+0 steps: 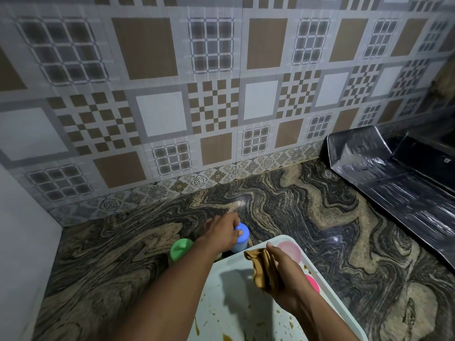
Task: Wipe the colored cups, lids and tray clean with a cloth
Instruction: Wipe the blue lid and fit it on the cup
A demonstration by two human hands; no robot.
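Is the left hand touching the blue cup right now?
Touching. The head view shows the left hand wrapped over the blue cup, thumb pressed on its side, cup standing on the counter.

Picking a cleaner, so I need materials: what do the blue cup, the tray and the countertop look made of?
Blue cup: likely plastic, matte, evenly coloured. Tray: pale, smooth, probably plastic or melamine, with a rounded raised rim and brown smears. Countertop: polished stone, seemingly granite, swirled veining and glossy light reflections.

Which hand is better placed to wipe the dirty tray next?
Right hand: it holds the brown cloth directly above the stained tray. The left hand is occupied, gripping the blue cup on the counter.
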